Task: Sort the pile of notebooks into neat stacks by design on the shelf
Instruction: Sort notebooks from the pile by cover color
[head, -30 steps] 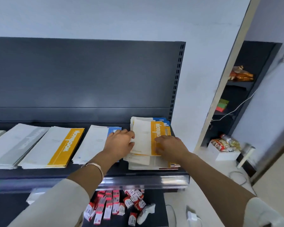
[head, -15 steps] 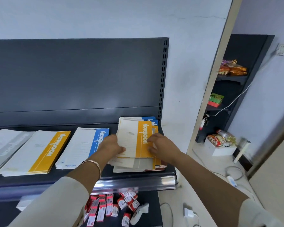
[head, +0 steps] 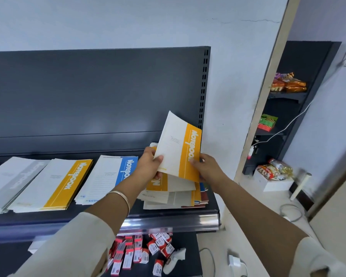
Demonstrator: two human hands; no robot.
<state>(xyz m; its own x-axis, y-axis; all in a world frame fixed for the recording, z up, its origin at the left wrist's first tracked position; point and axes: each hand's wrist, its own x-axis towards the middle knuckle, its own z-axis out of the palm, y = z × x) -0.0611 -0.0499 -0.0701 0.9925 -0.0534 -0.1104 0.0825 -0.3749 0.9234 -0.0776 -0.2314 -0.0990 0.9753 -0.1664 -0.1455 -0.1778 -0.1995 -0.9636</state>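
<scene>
Where it lay flat on top of the pile (head: 174, 196) a second ago, the yellow notebook (head: 178, 144) is now lifted clear and tipped up, its top corner leaning towards the back panel (head: 88, 96) of the shelf (head: 168, 218). Both hands have it. The left hand (head: 150, 166) pinches the lower left corner, thumb on the cover and fingers behind. The right hand (head: 206, 168) pinches the lower right edge by the yellow band in the same way. The pile stays at the right end of the shelf, loose and askew, with another yellow cover showing on top. To its left lie the blue stack (head: 108, 176), then the yellow stack (head: 54, 186), then the grey stack (head: 14, 180), side by side. To my eye the pick is done. What remains is carrying it across the blue stack and laying it square on the yellow stack.
</scene>
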